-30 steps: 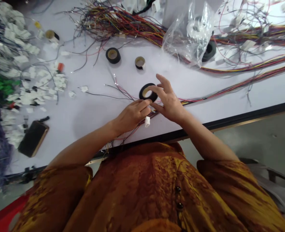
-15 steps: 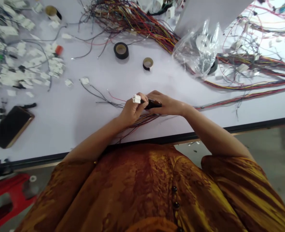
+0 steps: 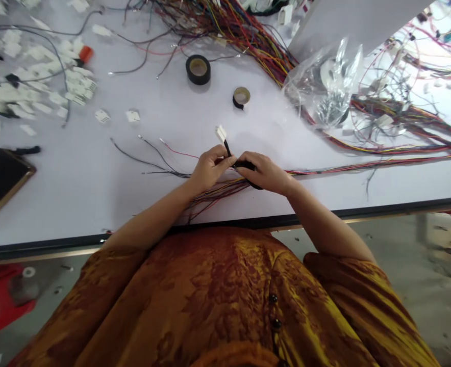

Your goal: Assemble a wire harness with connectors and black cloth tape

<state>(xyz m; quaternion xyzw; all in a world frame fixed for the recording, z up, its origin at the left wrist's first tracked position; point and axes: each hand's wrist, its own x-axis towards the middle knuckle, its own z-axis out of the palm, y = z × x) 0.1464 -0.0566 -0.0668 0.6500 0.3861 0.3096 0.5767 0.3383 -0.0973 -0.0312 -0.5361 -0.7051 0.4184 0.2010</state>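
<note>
My left hand (image 3: 210, 171) is closed, its thumb and fingertips pinching a wire harness where a black-taped branch leaves it. That branch ends in a white connector (image 3: 221, 133), which points up and away above my fingers. Close beside it, my right hand (image 3: 267, 173) is closed around a roll of black tape (image 3: 255, 184), partly hidden by the fingers. Loose dark wire ends (image 3: 149, 155) and a thin red wire (image 3: 179, 152) spread leftward from under my left hand. More wires (image 3: 220, 192) run below both hands.
Two black tape rolls lie beyond my hands, a larger one (image 3: 198, 70) and a smaller one (image 3: 241, 97). White connectors (image 3: 38, 89) are heaped at left, above a black phone-like object (image 3: 5, 178). Wire bundles (image 3: 394, 162) and a clear plastic bag (image 3: 325, 84) occupy the right.
The white connector has swung from across my left fingers to pointing away above them. My right hand has turned, showing more of the tape roll. The whole view has shifted slightly.
</note>
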